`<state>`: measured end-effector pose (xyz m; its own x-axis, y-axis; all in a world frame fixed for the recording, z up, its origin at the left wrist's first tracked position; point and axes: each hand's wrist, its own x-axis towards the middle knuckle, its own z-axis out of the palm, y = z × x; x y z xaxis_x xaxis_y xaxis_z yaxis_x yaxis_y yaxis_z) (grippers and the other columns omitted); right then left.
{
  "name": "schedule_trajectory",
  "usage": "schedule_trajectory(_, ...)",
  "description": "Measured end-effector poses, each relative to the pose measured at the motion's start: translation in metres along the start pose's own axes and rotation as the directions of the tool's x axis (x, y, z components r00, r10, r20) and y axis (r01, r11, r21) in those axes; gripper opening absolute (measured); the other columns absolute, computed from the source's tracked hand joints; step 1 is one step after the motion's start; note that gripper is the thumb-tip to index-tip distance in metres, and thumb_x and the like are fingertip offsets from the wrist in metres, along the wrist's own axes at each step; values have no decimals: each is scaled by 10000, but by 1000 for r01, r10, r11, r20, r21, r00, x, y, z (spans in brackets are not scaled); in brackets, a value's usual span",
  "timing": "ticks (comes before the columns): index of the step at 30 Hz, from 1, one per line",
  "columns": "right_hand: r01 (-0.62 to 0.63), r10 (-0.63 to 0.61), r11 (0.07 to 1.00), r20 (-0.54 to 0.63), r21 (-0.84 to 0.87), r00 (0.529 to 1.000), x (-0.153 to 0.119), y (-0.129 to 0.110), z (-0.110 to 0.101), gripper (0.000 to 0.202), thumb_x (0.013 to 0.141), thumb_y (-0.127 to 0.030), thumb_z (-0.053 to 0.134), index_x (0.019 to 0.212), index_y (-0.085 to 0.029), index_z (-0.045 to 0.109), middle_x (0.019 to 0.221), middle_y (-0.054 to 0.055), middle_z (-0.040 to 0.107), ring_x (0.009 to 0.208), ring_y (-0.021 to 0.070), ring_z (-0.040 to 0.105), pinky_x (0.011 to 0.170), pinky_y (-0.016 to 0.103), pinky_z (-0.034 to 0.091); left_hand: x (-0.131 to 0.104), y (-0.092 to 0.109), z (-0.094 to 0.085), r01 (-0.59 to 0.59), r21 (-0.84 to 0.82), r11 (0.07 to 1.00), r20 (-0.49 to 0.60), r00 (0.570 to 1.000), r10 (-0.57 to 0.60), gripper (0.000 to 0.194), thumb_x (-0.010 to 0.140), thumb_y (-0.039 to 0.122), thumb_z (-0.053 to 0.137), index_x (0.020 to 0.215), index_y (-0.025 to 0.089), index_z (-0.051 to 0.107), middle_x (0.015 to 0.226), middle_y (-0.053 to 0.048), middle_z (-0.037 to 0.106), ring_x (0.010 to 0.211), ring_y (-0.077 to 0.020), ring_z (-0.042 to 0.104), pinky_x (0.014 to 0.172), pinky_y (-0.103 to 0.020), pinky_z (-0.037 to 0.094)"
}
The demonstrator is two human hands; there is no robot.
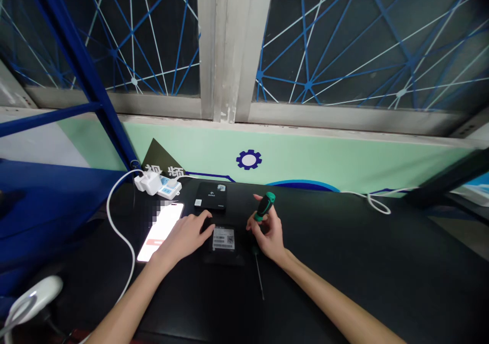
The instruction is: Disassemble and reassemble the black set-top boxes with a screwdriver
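A dark, flat device with a white barcode label [223, 238] lies on the black table in front of me. My left hand [194, 232] rests at its upper left edge, thumb and forefinger apart, the thumb beside the label. To the right of the device, my right hand [270, 234] grips a screwdriver [264, 206] by its green and black handle, which points up; its tip is hidden. Below that hand, a thin metal screwdriver shaft [260, 278] lies along the table. Whether it belongs to a second screwdriver I cannot tell.
A black box [211, 196] sits behind the device. Left of my left hand lies a phone [162, 232] with a bright screen. A white power strip [168, 186] with plugs and a cable [120, 232] is at the back left. Another white cable [378, 204] lies at the back right.
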<state>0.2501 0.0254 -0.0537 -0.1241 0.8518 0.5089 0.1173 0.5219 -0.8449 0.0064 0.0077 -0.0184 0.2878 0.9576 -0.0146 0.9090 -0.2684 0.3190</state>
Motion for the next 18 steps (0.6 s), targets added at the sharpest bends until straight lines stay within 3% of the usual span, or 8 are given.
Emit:
schedule_trajectory(9,-30,29,999,41,12,999,2,2,-1,682,833,-214,638,1449,-227,344,673,-49,610,519,128,549,475,238,423,1,-3,-1,15,26,1000,1,1000,-15,319,988,396,395,1177,233,594,697,-19,640,685,-258,661,616,-303,420)
schedule_trajectory(15,-62,64,994,19,-95,998,3,1,-1,911,842,-234,663,1576,-216,123,680,-29,677,533,156,575,503,277,440,0,-1,-3,8,14,1000,3,1000,-8,322,998,387,375,1194,238,582,699,-17,635,699,-253,662,606,-297,409)
schedule_trajectory(18,-49,50,992,9,-118,999,2,2,-1,937,846,-237,669,1586,-211,94,669,-28,681,552,172,599,540,302,466,-1,-1,-4,14,6,1000,13,1000,-14,335,1002,399,362,1200,239,580,708,-21,642,699,-256,664,595,-296,404)
